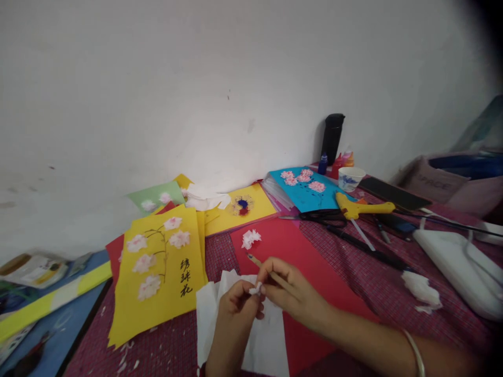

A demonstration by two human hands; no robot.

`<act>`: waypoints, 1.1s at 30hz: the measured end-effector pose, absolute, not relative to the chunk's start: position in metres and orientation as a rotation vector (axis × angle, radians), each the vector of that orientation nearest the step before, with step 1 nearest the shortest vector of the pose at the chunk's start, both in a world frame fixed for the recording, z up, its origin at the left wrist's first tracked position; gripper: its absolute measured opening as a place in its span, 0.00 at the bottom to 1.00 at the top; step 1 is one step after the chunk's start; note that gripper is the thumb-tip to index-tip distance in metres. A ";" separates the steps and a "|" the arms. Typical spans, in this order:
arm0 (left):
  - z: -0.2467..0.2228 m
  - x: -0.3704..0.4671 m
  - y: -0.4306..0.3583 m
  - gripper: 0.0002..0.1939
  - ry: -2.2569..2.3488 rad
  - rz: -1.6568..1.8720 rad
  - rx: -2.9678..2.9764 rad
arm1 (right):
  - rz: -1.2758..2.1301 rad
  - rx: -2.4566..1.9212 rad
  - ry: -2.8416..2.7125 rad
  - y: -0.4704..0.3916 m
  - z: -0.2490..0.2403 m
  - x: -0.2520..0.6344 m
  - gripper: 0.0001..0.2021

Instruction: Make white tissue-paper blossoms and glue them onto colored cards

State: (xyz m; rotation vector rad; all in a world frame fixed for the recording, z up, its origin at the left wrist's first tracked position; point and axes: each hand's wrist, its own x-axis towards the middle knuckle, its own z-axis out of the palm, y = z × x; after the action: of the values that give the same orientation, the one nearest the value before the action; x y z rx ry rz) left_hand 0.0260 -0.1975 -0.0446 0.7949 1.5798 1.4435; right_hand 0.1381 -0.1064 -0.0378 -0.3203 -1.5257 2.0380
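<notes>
My left hand [238,309] pinches a small crumpled piece of white tissue [255,288] above white paper sheets [265,340]. Close against it, my right hand [288,288] has its fingers closed at the tissue and also holds a thin brush-like stick [271,272], whose dark tip points up and left. Under and behind my right hand lies a red sheet [310,262]. One white-pink tissue flower [250,239] sits near that sheet's upper left corner.
Yellow sheets with tissue flowers and writing [157,277] lie left. A blue flower sheet [302,188], a bowl [350,179], a black bottle [332,139] and a yellow glue gun [356,207] stand or lie behind, right. Crumpled tissue [421,289] and a white power strip [459,269] lie far right.
</notes>
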 end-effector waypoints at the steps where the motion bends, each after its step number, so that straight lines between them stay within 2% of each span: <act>1: -0.045 0.025 -0.198 0.03 1.597 1.430 0.821 | 2.065 -0.335 -1.497 -0.106 -0.038 0.138 0.07; 3: -0.045 0.023 -0.199 0.02 1.611 1.403 0.878 | 2.083 -0.398 -1.482 -0.105 -0.037 0.138 0.06; 7: -0.043 0.022 -0.201 0.08 1.553 1.470 0.899 | 2.052 -0.442 -1.536 -0.103 -0.039 0.138 0.05; 13: -0.043 0.020 -0.202 0.11 1.716 1.453 0.819 | 1.925 -0.435 -1.677 -0.102 -0.039 0.138 0.04; 17: -0.046 0.019 -0.201 0.14 1.691 1.437 0.852 | 1.979 -0.438 -1.653 -0.100 -0.033 0.138 0.04; 25: -0.041 0.021 -0.202 0.13 1.942 1.297 1.114 | 1.832 -0.482 -1.719 -0.102 -0.036 0.137 0.04; 33: -0.038 0.020 -0.203 0.07 2.022 1.365 1.282 | 1.577 -0.472 -1.881 -0.109 -0.049 0.137 0.07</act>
State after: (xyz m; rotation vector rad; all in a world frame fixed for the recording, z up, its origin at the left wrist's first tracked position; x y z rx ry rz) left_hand 0.0205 -0.2026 -0.0378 1.2816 2.0221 1.3653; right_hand 0.1372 -0.1087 -0.0488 -0.4717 -1.8810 1.5775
